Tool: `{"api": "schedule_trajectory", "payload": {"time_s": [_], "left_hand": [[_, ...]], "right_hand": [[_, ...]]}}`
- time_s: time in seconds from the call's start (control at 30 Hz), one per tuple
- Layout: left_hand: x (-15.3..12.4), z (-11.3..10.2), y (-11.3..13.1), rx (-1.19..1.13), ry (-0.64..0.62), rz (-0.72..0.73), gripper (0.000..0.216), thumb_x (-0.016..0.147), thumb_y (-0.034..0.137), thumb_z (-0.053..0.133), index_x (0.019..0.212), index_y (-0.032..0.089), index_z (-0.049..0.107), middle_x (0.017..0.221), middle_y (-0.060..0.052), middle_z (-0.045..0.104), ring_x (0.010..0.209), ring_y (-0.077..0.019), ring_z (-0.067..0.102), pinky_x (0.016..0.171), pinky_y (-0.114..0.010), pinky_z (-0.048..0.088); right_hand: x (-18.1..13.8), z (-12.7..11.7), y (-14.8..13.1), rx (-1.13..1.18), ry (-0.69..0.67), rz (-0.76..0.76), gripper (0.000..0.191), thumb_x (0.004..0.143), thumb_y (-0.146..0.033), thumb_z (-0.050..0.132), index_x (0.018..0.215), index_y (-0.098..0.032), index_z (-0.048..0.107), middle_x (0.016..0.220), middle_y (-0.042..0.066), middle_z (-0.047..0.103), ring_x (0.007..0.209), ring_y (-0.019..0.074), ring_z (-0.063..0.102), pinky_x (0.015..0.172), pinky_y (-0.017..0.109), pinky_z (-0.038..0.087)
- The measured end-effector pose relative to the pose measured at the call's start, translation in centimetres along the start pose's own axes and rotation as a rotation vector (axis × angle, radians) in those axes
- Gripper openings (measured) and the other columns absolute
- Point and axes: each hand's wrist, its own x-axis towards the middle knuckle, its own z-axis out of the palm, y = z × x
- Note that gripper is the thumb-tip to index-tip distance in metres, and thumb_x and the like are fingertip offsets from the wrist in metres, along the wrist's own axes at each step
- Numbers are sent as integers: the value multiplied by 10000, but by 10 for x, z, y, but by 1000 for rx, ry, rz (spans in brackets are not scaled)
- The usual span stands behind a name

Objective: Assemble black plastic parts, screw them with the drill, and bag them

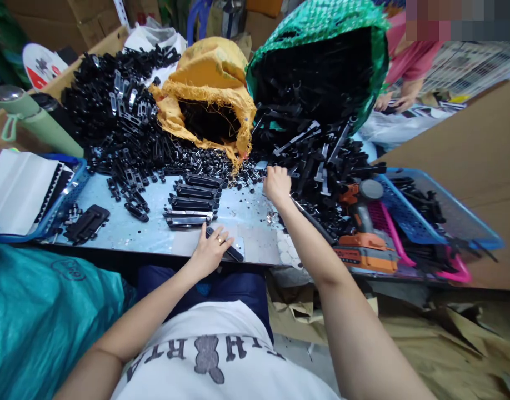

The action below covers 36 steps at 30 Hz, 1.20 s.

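My left hand (pixel 211 250) rests on a long black plastic bar (pixel 226 247) lying at the near edge of the light blue table (pixel 150 230), fingers laid over it. My right hand (pixel 277 183) reaches forward into the loose black plastic parts (pixel 321 166) spilling from the green mesh sack (pixel 321 61), fingers curled among them; what it grips is hidden. A neat stack of assembled black bars (pixel 192 200) lies just beyond my left hand.
A yellow woven sack (pixel 209 83) of small black pieces lies open at centre. A big heap of black parts (pixel 117 105) fills the back left. An orange cordless drill (pixel 361 233) sits right, beside blue (pixel 446 216) and pink baskets. Another person works at back right.
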Motion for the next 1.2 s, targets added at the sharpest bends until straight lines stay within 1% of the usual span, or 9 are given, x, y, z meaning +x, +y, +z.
{"api": "schedule_trajectory", "payload": {"time_s": [0.17, 0.33, 0.53, 0.67, 0.73, 0.83, 0.93, 1.07, 1.2], "left_hand": [[14, -10, -8, 157, -115, -78, 439, 831, 18, 359, 1211, 156, 531, 939, -114, 613, 930, -230, 547, 888, -488, 382], [12, -15, -11, 198, -165, -232, 396, 842, 73, 418, 1220, 129, 520, 1036, -137, 594, 973, -273, 530, 816, -449, 413], [25, -13, -16, -183, 203, -168, 458, 875, 319, 480, 1297, 154, 420, 1211, -143, 505, 1158, -249, 454, 974, -397, 388], [55, -12, -9, -459, 351, -225, 563, 833, 348, 533, 1334, 162, 357, 1296, -149, 452, 1208, -243, 433, 993, -389, 378], [65, -10, -4, -683, 337, -330, 533, 799, 375, 571, 1267, 167, 424, 1143, -119, 566, 1022, -211, 569, 878, -342, 456], [62, -12, -1, -921, 229, -506, 333, 789, 421, 571, 981, 149, 557, 652, -2, 587, 538, -124, 567, 573, -244, 463], [48, -20, -2, -982, 7, -533, 368, 815, 504, 509, 798, 140, 555, 465, 42, 467, 367, -98, 436, 435, -224, 373], [33, -33, -12, -682, -100, -186, 474, 841, 516, 477, 1146, 156, 527, 960, -84, 626, 869, -199, 592, 779, -324, 462], [29, -29, -23, -321, -322, 46, 598, 831, 537, 493, 1312, 192, 412, 1213, -116, 523, 1161, -255, 437, 974, -400, 336]], "right_hand": [[36, 4, 34, -399, -90, -33, 332, 824, -99, 343, 978, -53, 634, 1190, 196, 485, 1182, 310, 317, 970, 536, 217], [39, -2, 52, -321, -33, -212, 290, 855, -162, 370, 966, -75, 623, 1191, 169, 507, 1159, 272, 363, 976, 465, 252], [-17, -46, 42, 520, 273, -168, 325, 859, -415, 483, 1051, -155, 516, 1087, 118, 601, 1027, 222, 533, 924, 388, 392], [-72, -52, -8, 1195, 219, -120, 333, 907, -485, 358, 1075, -208, 437, 1007, 73, 629, 956, 177, 605, 883, 376, 456], [-92, -48, -29, 1312, 179, -81, 378, 928, -496, 269, 1152, -218, 392, 1051, 80, 611, 985, 174, 604, 890, 387, 461], [-110, -45, -36, 963, 263, -72, 532, 877, -533, 394, 1299, -217, 318, 1244, 125, 498, 1179, 219, 481, 997, 439, 369], [-123, -48, -22, 407, 105, -387, 547, 844, -498, 493, 1303, -216, 398, 1228, 130, 513, 1190, 258, 447, 1032, 477, 284], [-142, -49, -3, 169, -353, -770, 372, 924, -420, 375, 1165, -191, 541, 928, 86, 630, 864, 172, 582, 809, 306, 404], [-163, -42, 1, 170, -593, -737, 427, 925, -499, 313, 1083, -186, 557, 875, 59, 629, 779, 150, 590, 645, 237, 360]]}}
